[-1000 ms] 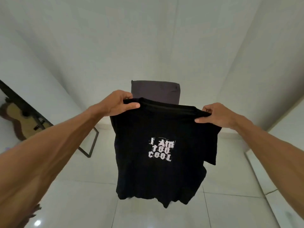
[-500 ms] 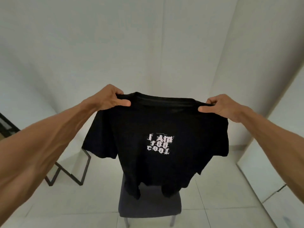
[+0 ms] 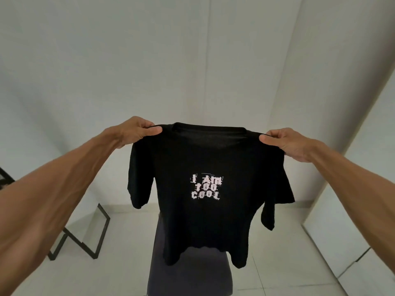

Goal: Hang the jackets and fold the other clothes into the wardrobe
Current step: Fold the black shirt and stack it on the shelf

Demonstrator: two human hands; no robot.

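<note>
One black T-shirt (image 3: 205,189) (white lettering on the chest) hangs spread in the air, pinched at each shoulder by the left hand (image 3: 136,133) and right hand (image 3: 286,144), above a dark chair (image 3: 190,278) on the pale tiled floor (image 3: 128,242).

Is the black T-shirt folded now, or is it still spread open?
Spread open. The black T-shirt hangs full length, both sleeves out; the left hand and right hand pinch its shoulders.

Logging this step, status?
Left hand and right hand pinch shoulders of black printed cotton T-shirt. Hangs unfolded above dark grey chair. Nothing obstructing.
</note>
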